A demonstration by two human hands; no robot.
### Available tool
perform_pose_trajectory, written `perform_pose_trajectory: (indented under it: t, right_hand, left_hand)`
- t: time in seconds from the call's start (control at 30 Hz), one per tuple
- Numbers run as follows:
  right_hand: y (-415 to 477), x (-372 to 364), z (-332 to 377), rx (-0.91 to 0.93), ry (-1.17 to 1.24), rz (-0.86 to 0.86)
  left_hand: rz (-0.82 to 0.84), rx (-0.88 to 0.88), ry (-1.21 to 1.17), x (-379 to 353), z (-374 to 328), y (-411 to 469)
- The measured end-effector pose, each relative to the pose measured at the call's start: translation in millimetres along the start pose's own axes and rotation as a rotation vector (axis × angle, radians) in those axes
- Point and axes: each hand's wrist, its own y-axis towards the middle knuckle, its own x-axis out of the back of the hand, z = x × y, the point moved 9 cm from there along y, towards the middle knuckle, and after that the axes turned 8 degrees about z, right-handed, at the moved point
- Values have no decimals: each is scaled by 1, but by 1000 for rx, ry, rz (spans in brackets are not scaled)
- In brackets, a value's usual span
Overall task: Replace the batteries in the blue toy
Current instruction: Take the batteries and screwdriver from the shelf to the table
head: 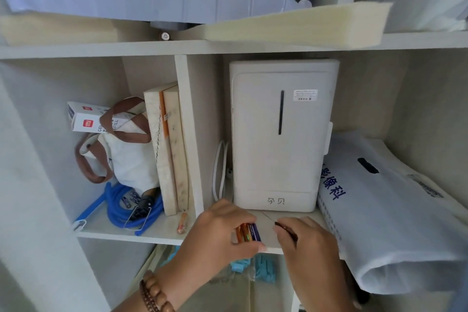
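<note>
My left hand (220, 230) grips a small pack of batteries (249, 233), orange and dark blue, just above the front edge of a white shelf (152, 235). My right hand (306, 243) is close beside it on the right, its fingertips pinching at something thin near the pack; what it pinches is too small to tell. A single orange battery (182, 223) lies loose on the shelf to the left. A few dark batteries (129, 200) lie among a blue coiled hose (119, 208). Bits of a blue object (263, 268) show below the shelf, mostly hidden by my hands.
A white appliance (281, 134) stands upright at the back of the shelf with a white cable (219, 172) beside it. A white plastic bag (395, 210) lies to the right. Left of a divider (190, 134) are boards, a cloth bag (126, 154) and a refill box (93, 119).
</note>
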Motion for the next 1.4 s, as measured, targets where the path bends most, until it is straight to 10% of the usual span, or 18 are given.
perform_pose_trajectory:
  t: [0.5, 1.4]
  right_hand:
    - [-59, -82, 142, 234, 196, 264]
    - [-358, -276, 665, 853, 541, 661]
  left_hand:
    - [-191, 429, 223, 105, 31, -184]
    - [-539, 984, 433, 392, 83, -748]
